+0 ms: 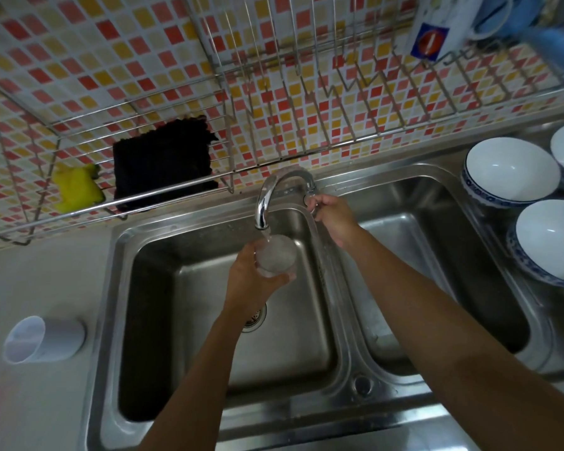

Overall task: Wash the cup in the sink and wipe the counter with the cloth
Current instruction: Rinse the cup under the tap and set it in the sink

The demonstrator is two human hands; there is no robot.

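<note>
My left hand [254, 281] was wrapped around a clear glass cup [275, 257], fingers curled under and around its far side, thumb on the near side. Full grasp, not loose. I held the cup upright over the left basin of the steel sink [176, 320], right under the faucet [267, 196] spout. Water was running straight into the cup mouth; contents looked foamy/turbulent.

My right hand [331, 216] was on the tap handle at the faucet base, behind the divider between the two basins. Fingers closed around the handle, thumb side towards the spout. How hard I was gripping it couldn't be told from this angle.

The drain [254, 317] was partly hidden under my left wrist.

A dark cloth [162, 164] hung in the wire rack [306, 92] on the tiled wall, above and left of the faucet, with a yellow sponge [77, 188] just beside it on the left. Neither hand was near them.

A white plastic cup [43, 338] lay on its side on the counter [30, 288], left of the sink, well apart from my hands. Three white bowls [510, 172] with blue rims sat on the right side of the sink.
</note>
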